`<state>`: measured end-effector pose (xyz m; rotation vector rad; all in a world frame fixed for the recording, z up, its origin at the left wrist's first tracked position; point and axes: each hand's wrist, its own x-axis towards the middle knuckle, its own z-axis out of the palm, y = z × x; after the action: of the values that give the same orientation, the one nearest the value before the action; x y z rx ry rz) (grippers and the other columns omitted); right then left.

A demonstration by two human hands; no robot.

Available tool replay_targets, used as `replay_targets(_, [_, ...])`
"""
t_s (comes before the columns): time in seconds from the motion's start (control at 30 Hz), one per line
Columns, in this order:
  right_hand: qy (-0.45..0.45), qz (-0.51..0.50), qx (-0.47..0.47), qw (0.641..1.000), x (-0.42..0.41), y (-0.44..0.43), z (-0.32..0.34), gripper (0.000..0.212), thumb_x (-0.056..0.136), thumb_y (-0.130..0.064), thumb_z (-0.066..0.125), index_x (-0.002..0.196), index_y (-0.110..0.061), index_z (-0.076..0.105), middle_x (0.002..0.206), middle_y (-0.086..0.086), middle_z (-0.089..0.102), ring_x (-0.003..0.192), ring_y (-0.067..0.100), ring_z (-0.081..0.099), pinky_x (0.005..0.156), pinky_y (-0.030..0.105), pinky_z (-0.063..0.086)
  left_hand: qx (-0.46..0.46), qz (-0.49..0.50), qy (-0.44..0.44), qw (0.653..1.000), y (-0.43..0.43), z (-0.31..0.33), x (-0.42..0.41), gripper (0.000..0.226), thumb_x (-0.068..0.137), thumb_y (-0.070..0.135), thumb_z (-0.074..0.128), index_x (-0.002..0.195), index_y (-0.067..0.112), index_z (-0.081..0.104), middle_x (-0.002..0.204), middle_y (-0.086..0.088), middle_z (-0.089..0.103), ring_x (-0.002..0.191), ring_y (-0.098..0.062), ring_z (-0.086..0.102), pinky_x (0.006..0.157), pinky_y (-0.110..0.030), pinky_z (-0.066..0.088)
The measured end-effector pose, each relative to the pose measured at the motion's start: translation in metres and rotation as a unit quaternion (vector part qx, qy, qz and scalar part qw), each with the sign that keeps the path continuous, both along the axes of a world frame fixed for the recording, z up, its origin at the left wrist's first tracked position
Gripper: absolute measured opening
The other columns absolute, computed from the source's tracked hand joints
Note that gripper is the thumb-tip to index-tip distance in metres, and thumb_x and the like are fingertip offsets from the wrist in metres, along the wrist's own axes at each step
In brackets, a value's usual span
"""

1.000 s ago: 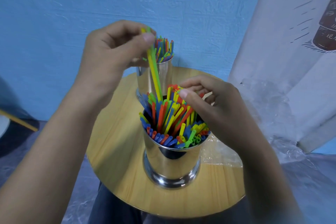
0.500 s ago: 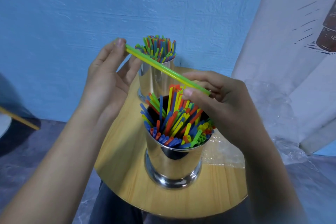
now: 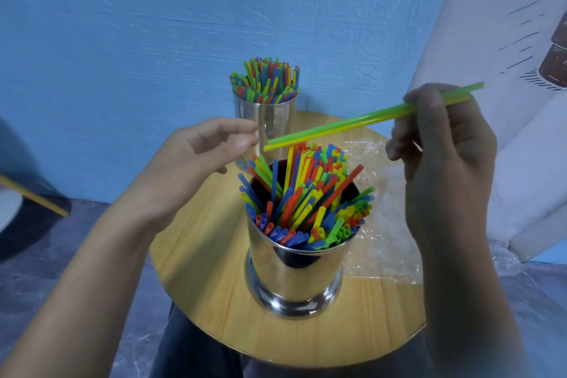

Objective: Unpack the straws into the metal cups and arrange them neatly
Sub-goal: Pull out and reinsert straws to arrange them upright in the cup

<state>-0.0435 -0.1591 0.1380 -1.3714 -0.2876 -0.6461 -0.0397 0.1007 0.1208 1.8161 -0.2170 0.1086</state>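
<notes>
On the round wooden table (image 3: 208, 285) both metal cups (image 3: 265, 120) stand packed with straws (image 3: 306, 193), so the job looks nearly done: right hand (image 3: 445, 156) pinches a green-and-yellow pair (image 3: 352, 121) above the near cup (image 3: 294, 276), left hand (image 3: 196, 169) slack and empty beside their tip.

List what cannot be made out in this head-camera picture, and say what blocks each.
1. Head view: lower part of the far cup, hidden by the left hand and straws in the near cup.
2. Head view: how many held straws the right hand pinches; they overlap.
3. Head view: drawing on the printed cloth, cut off by the right edge.
</notes>
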Motion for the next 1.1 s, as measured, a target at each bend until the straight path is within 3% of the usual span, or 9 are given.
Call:
replay_targets(0.17, [-0.005, -0.050, -0.051, 0.997, -0.003, -0.008, 0.007, 0.025, 0.108, -0.013, 0.045, 0.085, -0.018, 0.054, 0.059, -0.005, 0.045, 0.056, 0.016, 0.039, 0.054, 0.033, 0.033, 0.074, -0.088, 0.031, 0.993, 0.012, -0.005, -0.001, 0.032, 0.086, 0.038, 0.077, 0.118, 0.040, 0.075, 0.113, 0.007, 0.076, 0.114, -0.007, 0.067, 0.094, -0.028, 0.049])
replay_targets(0.3, [0.017, 0.022, -0.200, 0.979, -0.002, -0.004, 0.002, 0.025, 0.108, -0.016, 0.047, 0.087, -0.006, 0.056, 0.064, 0.018, 0.040, 0.057, 0.021, 0.036, 0.052, 0.036, 0.030, 0.106, -0.103, 0.006, 0.989, 0.004, -0.006, 0.004, 0.023, 0.083, 0.034, 0.080, 0.104, 0.043, 0.078, 0.102, 0.000, 0.076, 0.102, -0.013, 0.071, 0.092, -0.034, 0.058])
replay_targets(0.43, [0.054, 0.076, -0.259, 0.961, -0.003, 0.000, -0.002, 0.048, 0.108, -0.034, 0.039, 0.088, 0.004, 0.062, 0.069, 0.020, 0.046, 0.059, 0.026, 0.040, 0.055, 0.032, 0.034, 0.117, -0.075, -0.021, 0.990, -0.001, -0.005, 0.007, 0.015, 0.078, 0.039, 0.075, 0.092, 0.040, 0.079, 0.092, 0.006, 0.075, 0.087, -0.009, 0.066, 0.086, -0.042, 0.057])
replay_targets(0.57, [0.033, 0.057, -0.281, 0.958, -0.002, 0.001, -0.004, 0.023, 0.106, -0.018, 0.054, 0.088, -0.009, 0.065, 0.067, 0.015, 0.051, 0.062, 0.028, 0.049, 0.056, 0.041, 0.040, 0.136, -0.050, -0.052, 0.988, -0.005, -0.008, 0.008, 0.020, 0.075, 0.046, 0.078, 0.092, 0.036, 0.079, 0.088, 0.007, 0.072, 0.076, -0.006, 0.057, 0.077, -0.043, 0.052])
replay_targets(0.67, [0.036, 0.069, -0.279, 0.957, 0.001, 0.001, -0.009, 0.005, 0.099, -0.020, 0.067, 0.096, -0.021, 0.063, 0.065, 0.003, 0.049, 0.060, 0.015, 0.047, 0.056, 0.031, 0.042, 0.150, -0.026, -0.070, 0.986, -0.008, -0.010, 0.010, 0.024, 0.075, 0.052, 0.076, 0.091, 0.034, 0.079, 0.084, 0.008, 0.068, 0.072, -0.007, 0.054, 0.072, -0.042, 0.052])
replay_targets(0.77, [0.052, 0.081, -0.316, 0.944, 0.001, 0.000, -0.010, 0.006, 0.098, -0.030, 0.066, 0.093, -0.026, 0.067, 0.066, -0.010, 0.054, 0.062, 0.006, 0.050, 0.060, 0.023, 0.040, 0.152, -0.011, -0.081, 0.985, -0.012, -0.012, 0.012, 0.021, 0.075, 0.053, 0.076, 0.089, 0.037, 0.077, 0.080, 0.012, 0.064, 0.069, -0.007, 0.050, 0.069, -0.039, 0.048])
replay_targets(0.83, [0.056, 0.077, -0.337, 0.936, 0.000, 0.000, -0.009, 0.019, 0.103, -0.032, 0.058, 0.089, -0.026, 0.069, 0.070, -0.015, 0.060, 0.066, 0.006, 0.056, 0.061, 0.020, 0.041, 0.144, -0.012, -0.083, 0.986, -0.015, -0.011, 0.013, 0.019, 0.075, 0.052, 0.076, 0.088, 0.039, 0.076, 0.081, 0.009, 0.064, 0.068, -0.007, 0.049, 0.069, -0.042, 0.047])
replay_targets(0.97, [0.058, 0.070, -0.351, 0.932, -0.002, 0.002, -0.006, 0.034, 0.104, -0.036, 0.047, 0.085, -0.026, 0.073, 0.073, -0.012, 0.063, 0.071, 0.007, 0.059, 0.062, 0.021, 0.044, 0.139, -0.016, -0.101, 0.985, -0.020, -0.009, 0.011, 0.025, 0.078, 0.056, 0.080, 0.084, 0.033, 0.075, 0.089, 0.004, 0.070, 0.076, -0.025, 0.059, 0.072, -0.052, 0.051])
replay_targets(1.1, [0.057, 0.069, -0.341, 0.936, -0.003, 0.003, -0.006, 0.027, 0.101, -0.035, 0.050, 0.085, -0.029, 0.071, 0.072, -0.018, 0.063, 0.073, 0.007, 0.062, 0.062, 0.017, 0.044, 0.136, -0.008, -0.128, 0.982, -0.020, -0.009, 0.013, 0.016, 0.083, 0.051, 0.079, 0.085, 0.035, 0.076, 0.084, 0.006, 0.065, 0.074, -0.018, 0.054, 0.068, -0.040, 0.047])
